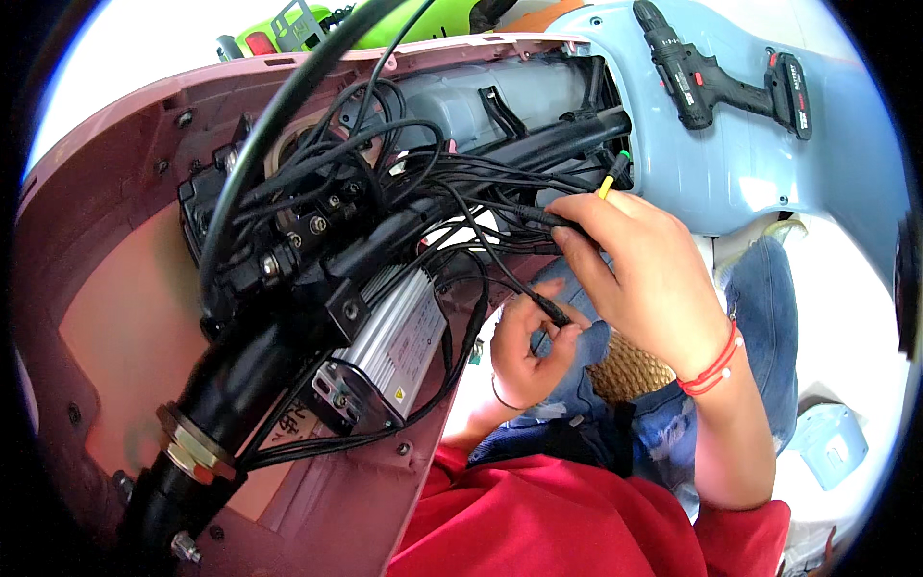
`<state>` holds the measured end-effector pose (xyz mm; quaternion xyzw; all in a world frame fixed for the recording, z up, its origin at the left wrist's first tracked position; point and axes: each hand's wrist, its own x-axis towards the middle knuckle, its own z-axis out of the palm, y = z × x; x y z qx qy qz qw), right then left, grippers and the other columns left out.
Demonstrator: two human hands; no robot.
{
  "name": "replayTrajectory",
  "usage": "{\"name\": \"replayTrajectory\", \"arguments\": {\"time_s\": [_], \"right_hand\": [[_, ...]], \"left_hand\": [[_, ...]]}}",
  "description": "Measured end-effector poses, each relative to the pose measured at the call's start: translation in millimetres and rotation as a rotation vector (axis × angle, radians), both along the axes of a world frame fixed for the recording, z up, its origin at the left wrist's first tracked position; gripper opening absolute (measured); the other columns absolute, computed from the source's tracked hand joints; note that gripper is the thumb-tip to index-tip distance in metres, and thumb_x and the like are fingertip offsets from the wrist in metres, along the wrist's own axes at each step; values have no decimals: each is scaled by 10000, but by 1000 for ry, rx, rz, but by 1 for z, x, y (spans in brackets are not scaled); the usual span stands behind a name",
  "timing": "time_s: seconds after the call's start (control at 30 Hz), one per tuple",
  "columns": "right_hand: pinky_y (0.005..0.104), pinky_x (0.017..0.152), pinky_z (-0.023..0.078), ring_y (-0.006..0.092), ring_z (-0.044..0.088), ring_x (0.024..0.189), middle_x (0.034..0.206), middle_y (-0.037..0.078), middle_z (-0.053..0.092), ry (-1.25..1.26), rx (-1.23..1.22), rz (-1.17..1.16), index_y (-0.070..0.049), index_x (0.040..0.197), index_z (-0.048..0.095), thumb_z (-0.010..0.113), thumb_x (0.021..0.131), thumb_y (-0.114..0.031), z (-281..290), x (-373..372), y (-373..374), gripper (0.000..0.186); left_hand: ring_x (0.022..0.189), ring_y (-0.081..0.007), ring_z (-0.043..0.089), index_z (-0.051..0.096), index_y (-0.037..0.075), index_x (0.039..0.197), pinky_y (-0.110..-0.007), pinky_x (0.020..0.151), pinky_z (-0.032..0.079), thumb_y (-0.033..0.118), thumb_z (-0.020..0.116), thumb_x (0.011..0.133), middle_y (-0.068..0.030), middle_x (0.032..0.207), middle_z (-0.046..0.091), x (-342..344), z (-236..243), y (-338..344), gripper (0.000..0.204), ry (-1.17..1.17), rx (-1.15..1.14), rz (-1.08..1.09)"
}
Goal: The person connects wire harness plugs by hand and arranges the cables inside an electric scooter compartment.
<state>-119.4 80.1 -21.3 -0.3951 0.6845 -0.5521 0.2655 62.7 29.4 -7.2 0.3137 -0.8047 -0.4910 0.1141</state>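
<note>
My right hand (630, 279) pinches a black cable connector (538, 216) among the wiring. A slim yellow-and-black tool with a green tip (612, 175) rises from behind its fingers; its lower part is hidden. Below, my left hand (529, 346) has its fingers curled round another black cable end with a connector (550, 310). The bundle of black cables (471, 188) runs across a black steel tube (505, 154) inside a pink plastic body shell (115, 125). A silver finned metal box (385, 341) lies beside the tube, left of my hands.
A light blue panel (745, 178) at upper right bears a cordless drill (707, 87). A green plastic object (413, 24) is beyond the shell. A small light blue part (827, 442) lies at lower right. My jeans-clad legs (760, 346) are beneath my hands.
</note>
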Motion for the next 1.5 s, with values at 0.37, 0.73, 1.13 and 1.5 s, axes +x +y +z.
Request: {"name": "replayTrajectory", "arguments": {"time_s": [0.37, 0.73, 1.13, 1.5], "right_hand": [[447, 594, 487, 356, 609, 667, 714, 157, 603, -56, -60, 8, -30, 842, 595, 584, 856, -153, 6, 18, 9, 125], [429, 544, 489, 333, 620, 626, 688, 128, 618, -265, -141, -69, -58, 871, 616, 598, 857, -164, 9, 35, 7, 108], [416, 561, 499, 363, 643, 666, 735, 177, 648, -666, 7, -64, -17, 980, 634, 590, 892, -155, 23, 43, 22, 169], [291, 586, 499, 182, 663, 645, 722, 126, 644, -859, -245, -67, 37, 1011, 627, 557, 905, -37, 28, 44, 26, 146]], "left_hand": [[1016, -147, 521, 341, -43, 1389, -303, 880, 433, 285, 396, 1012, -124, 1192, 531, -47, 21, -12, 502, 136, 268, 235], [593, -29, 392, 578, 65, 1046, -199, 528, 319, 235, 443, 1020, 35, 766, 506, -58, 28, -16, 219, 264, 586, 506], [461, -11, 355, 504, 93, 990, -172, 405, 284, 269, 383, 1038, -114, 957, 676, -59, 26, -10, 219, 328, 564, 447], [465, -29, 367, 515, 76, 1015, -172, 467, 308, 278, 372, 1044, -98, 904, 655, -65, 39, -12, 249, 434, 708, 422]]}}
